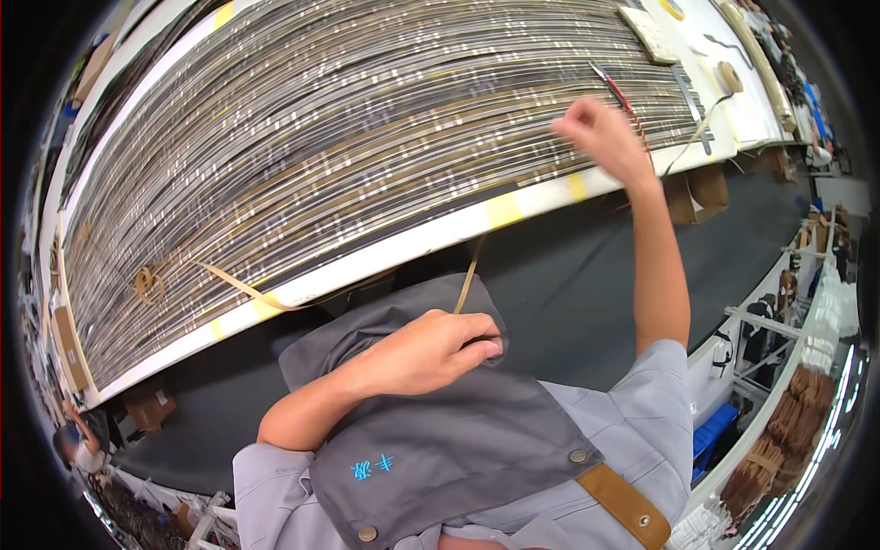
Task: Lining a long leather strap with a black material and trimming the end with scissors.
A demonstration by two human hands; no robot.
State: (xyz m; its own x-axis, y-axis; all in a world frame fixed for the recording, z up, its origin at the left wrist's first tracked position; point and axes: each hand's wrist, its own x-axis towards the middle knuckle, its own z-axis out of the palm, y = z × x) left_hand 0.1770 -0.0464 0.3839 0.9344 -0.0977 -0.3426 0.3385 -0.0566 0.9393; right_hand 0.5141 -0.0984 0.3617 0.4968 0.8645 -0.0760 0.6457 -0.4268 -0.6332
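Observation:
My left hand is in front of my dark grey apron, below the table's near edge, its fingers curled closed. A narrow tan strip runs down to its knuckles and disappears behind them; it appears gripped there. Raised over the table's right part, my right hand is smeared by motion. Its fingers are bent in as in a pinch, and whatever they hold, if anything, cannot be made out. Beyond it lies a slim pointed tool with a red handle. Long, thin grey and brown strips lie side by side across the table.
The white table edge has yellow tape pieces. Another tan strip hangs over it. A metal ruler, a tape roll and a pale block lie at the right. A cardboard box is under the table.

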